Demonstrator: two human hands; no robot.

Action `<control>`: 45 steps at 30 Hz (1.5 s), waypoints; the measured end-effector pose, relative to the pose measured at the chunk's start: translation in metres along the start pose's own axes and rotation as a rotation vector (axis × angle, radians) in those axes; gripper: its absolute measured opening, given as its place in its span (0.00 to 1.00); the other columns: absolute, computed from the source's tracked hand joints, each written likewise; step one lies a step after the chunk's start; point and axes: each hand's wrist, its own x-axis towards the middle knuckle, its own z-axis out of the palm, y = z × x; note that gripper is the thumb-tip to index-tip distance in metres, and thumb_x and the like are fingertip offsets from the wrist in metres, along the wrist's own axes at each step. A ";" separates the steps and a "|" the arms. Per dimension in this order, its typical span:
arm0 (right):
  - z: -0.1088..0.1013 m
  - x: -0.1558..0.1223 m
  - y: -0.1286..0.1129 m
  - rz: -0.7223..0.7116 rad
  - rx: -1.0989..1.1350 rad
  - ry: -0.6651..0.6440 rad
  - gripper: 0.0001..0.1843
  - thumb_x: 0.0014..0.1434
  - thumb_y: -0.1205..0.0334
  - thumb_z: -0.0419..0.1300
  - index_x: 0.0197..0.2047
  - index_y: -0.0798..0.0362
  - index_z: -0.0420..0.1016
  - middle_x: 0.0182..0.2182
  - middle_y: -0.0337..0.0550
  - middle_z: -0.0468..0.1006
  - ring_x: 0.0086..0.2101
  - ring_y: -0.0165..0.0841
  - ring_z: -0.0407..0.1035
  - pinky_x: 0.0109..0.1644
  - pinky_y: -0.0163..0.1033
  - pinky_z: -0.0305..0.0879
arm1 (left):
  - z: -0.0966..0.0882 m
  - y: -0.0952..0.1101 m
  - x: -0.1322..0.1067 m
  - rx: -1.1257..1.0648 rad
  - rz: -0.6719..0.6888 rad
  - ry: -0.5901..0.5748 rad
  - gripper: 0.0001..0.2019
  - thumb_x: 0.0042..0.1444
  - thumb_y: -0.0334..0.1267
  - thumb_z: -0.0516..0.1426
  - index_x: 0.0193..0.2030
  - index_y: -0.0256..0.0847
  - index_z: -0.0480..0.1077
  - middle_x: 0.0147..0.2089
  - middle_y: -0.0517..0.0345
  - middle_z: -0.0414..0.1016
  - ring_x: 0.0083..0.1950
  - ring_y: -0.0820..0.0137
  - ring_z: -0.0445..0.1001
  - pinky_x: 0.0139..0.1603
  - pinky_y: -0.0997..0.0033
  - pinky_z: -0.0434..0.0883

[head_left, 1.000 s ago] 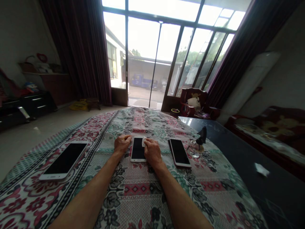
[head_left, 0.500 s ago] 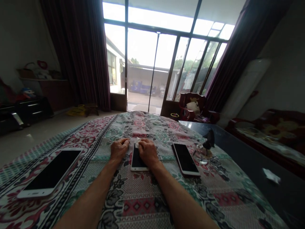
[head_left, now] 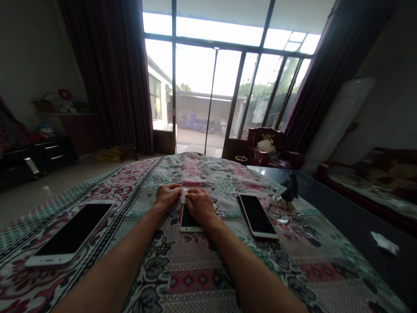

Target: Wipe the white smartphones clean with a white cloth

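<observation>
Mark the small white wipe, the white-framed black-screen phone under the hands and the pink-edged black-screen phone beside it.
small white wipe (head_left: 184, 195), head view, exposed upper edge.
white-framed black-screen phone (head_left: 186, 222), head view, lower screen.
pink-edged black-screen phone (head_left: 259, 215), head view, screen middle.

Black-screened white-framed phone (head_left: 188, 221) under the fingers (head_left: 192, 199); white wipe (head_left: 184, 195) at their tips; floral pink, green and grey cloth (head_left: 195, 269) beneath; black-screened red-edged phone (head_left: 259, 216) right of them.

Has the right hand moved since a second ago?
Yes. The right hand slid left across the middle phone, carrying the white wipe to its top-left corner.
</observation>
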 end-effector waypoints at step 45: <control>-0.012 0.005 0.007 0.106 -0.105 -0.063 0.14 0.61 0.67 0.52 0.35 0.53 0.80 0.42 0.48 0.78 0.43 0.36 0.69 0.51 0.37 0.60 | 0.000 0.001 -0.005 -0.252 -0.033 -0.043 0.12 0.35 0.34 0.63 0.31 0.36 0.79 0.21 0.59 0.75 0.22 0.73 0.69 0.25 0.74 0.64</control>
